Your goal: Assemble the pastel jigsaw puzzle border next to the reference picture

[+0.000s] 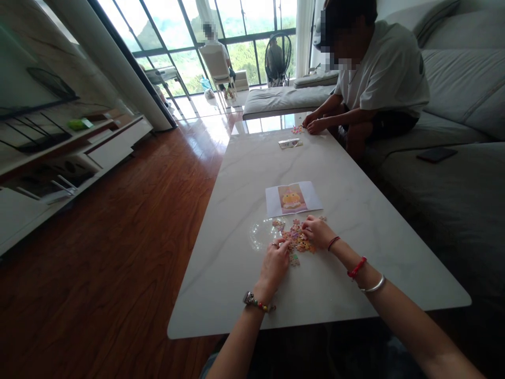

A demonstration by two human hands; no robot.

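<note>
A small heap of pastel jigsaw pieces (pixel 296 241) lies on the pale marble table (pixel 355 210), just below a printed reference picture (pixel 292 198). My left hand (pixel 275 263) rests on the left side of the heap, fingers curled down onto the pieces. My right hand (pixel 317 230) lies on the right side, fingertips pinched at a piece. A clear plastic bag (pixel 261 233) sits to the left of the heap.
Another person sits on the grey sofa (pixel 453 173) at the far end, both hands on their own pieces (pixel 298 129) beside a small card (pixel 289 143). A dark phone (pixel 436 154) lies on the sofa. Wooden floor and a TV unit (pixel 79 152) are left.
</note>
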